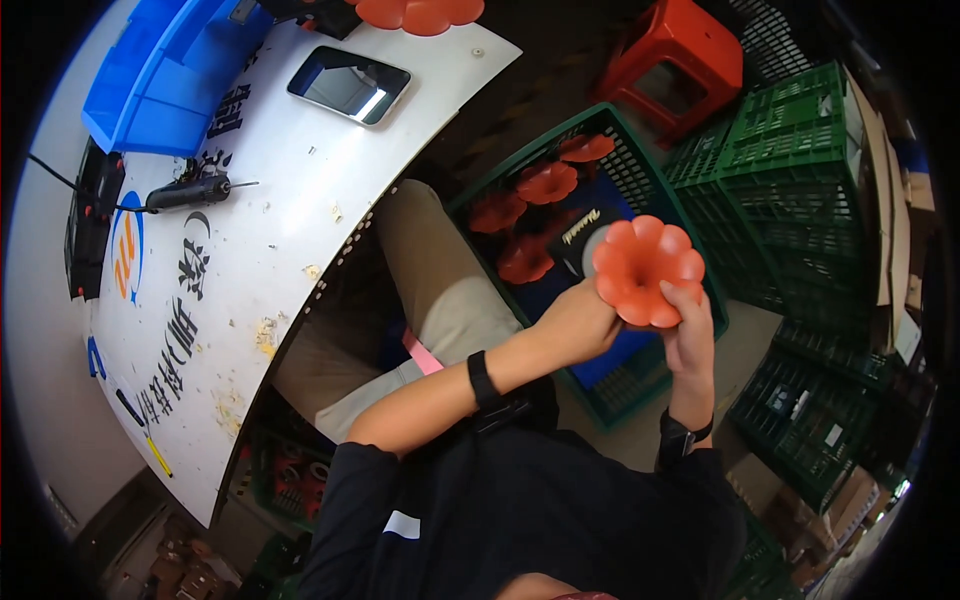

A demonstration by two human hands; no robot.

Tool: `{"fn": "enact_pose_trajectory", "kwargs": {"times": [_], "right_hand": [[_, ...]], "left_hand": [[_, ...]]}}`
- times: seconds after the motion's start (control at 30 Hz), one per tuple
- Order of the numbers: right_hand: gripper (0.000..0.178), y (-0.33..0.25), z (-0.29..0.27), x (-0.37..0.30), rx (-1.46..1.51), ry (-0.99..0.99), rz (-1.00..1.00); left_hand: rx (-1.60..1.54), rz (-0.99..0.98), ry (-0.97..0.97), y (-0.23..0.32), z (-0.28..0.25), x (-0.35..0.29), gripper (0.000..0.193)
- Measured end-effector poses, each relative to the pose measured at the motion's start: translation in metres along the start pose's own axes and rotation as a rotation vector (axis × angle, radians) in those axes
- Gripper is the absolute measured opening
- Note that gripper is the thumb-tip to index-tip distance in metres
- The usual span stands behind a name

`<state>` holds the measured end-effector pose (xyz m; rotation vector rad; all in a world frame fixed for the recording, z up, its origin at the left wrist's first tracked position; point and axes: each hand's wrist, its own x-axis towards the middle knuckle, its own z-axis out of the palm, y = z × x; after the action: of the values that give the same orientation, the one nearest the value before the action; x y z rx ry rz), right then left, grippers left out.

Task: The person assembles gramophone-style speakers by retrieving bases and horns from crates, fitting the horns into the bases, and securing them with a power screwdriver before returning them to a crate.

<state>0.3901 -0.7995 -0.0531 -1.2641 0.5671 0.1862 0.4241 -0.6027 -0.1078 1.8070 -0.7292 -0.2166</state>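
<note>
Above the green crate, I hold up a red flower-shaped horn with scalloped petals, its hollow mouth facing up. My right hand grips its right edge, the thumb resting on a petal. My left hand is closed at the lower left side of the horn, fingers mostly hidden behind it. Beside the petals is a black piece with pale lettering and a grey round part; whether it joins the horn I cannot tell. Several similar red horns lie in the crate over something blue.
On the white table at the left lie a phone, a black electric screwdriver, a yellow-and-black pen and pale scraps. A blue bin stands behind. Stacked green crates and a red stool are at the right.
</note>
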Motion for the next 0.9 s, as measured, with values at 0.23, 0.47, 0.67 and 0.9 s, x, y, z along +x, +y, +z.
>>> {"fn": "enact_pose_trajectory", "kwargs": {"times": [0.23, 0.47, 0.67, 0.9], "right_hand": [[0.036, 0.041, -0.106, 0.090, -0.145, 0.215, -0.138], [0.036, 0.119, -0.150, 0.219, -0.196, 0.465, 0.017], [0.036, 0.185, -0.116, 0.302, 0.044, 0.227, 0.150], [0.046, 0.132, -0.117, 0.306, -1.059, -0.064, -0.452]], "left_hand": [[0.202, -0.037, -0.426, 0.000, -0.031, -0.030, 0.055], [0.014, -0.408, -0.182, 0.043, -0.186, -0.144, 0.053], [-0.141, -0.850, 0.391, 0.092, -0.213, -0.307, 0.051], [-0.281, -0.928, 1.243, 0.085, -0.159, -0.497, 0.033]]}}
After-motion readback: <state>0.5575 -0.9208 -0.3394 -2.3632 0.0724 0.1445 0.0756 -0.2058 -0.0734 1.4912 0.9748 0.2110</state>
